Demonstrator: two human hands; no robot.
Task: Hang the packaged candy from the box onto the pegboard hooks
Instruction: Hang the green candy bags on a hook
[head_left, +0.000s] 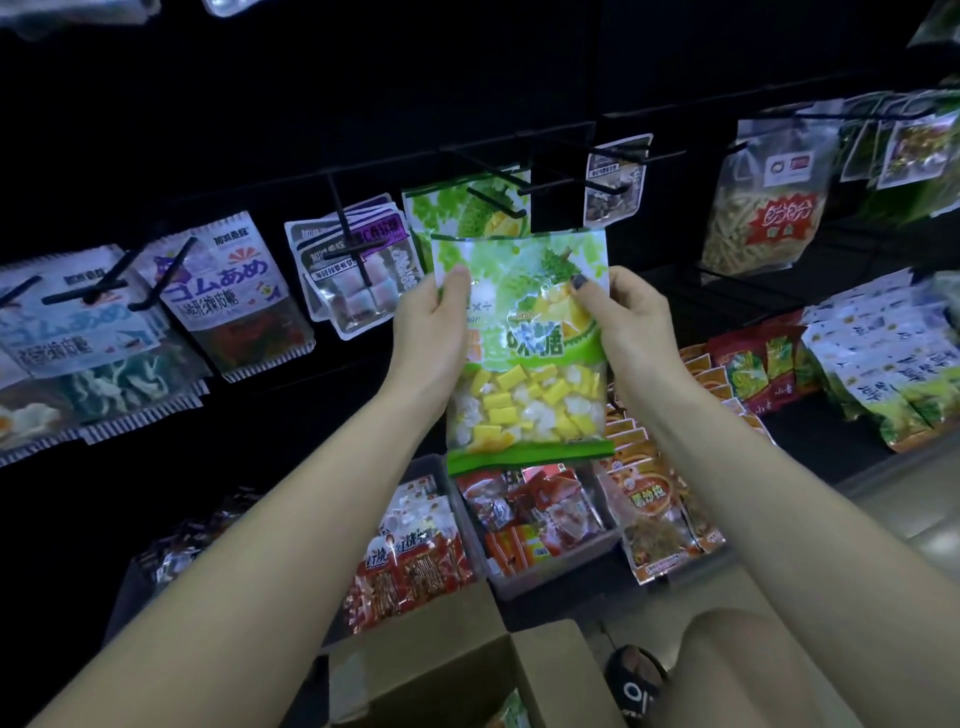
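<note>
I hold a green and white durian candy bag (524, 343) upright in front of the black pegboard (363, 104). My left hand (431, 322) pinches its left edge near the top, thumb on the front. My right hand (628, 317) pinches its right edge the same way. The bag's top sits just below a black hook (493, 202) that carries another bag of the same candy (467, 208). An open cardboard box (457, 670) stands on the floor below my arms.
Gummy packs (218, 296) and marshmallow packs (353, 270) hang on hooks to the left. A bag of strips (758, 208) hangs to the right. Bins of red snack packs (535, 519) sit on the lower shelf. Green bags (883, 364) fill the right shelf.
</note>
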